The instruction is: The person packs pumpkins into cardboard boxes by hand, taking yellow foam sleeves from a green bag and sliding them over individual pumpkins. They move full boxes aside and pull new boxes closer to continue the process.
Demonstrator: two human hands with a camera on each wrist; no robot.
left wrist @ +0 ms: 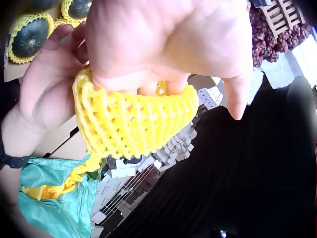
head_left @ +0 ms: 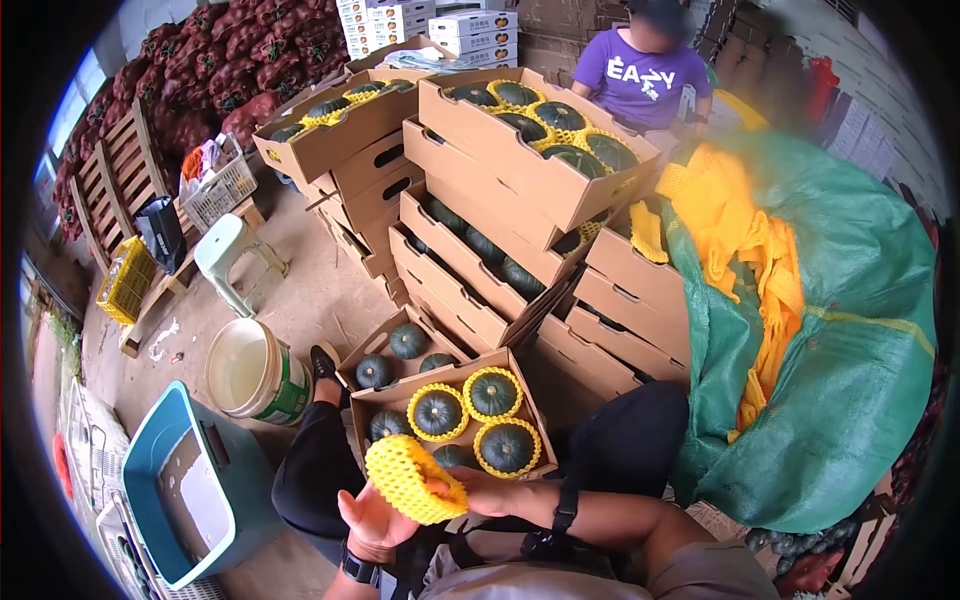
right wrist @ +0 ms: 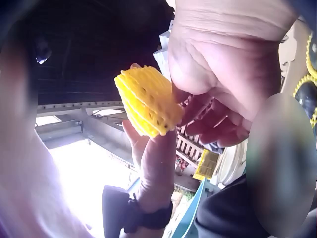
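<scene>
A yellow foam net sleeve (head_left: 405, 480) is spread over the fingers of my left hand (head_left: 372, 522), with the thumb standing out to the side. My right hand (head_left: 490, 493) holds the sleeve's edge, its fingers curled in the right wrist view. Just beyond both hands sits an open carton (head_left: 533, 410) of dark green squash. Several there wear yellow nets, such as the netted squash (head_left: 506, 447), while a bare squash (head_left: 388, 425) lies at the left. Behind it, another carton (head_left: 433, 330) holds bare squash (head_left: 408, 341).
Tall stacks of cartons (head_left: 480, 160) stand ahead. At the right, a green woven sack (head_left: 850, 270) spills yellow nets (head_left: 770, 290). On the left are a blue tub (head_left: 250, 500), a bucket (head_left: 243, 370) and a white stool (head_left: 235, 245). A person (head_left: 640, 75) sits behind the cartons.
</scene>
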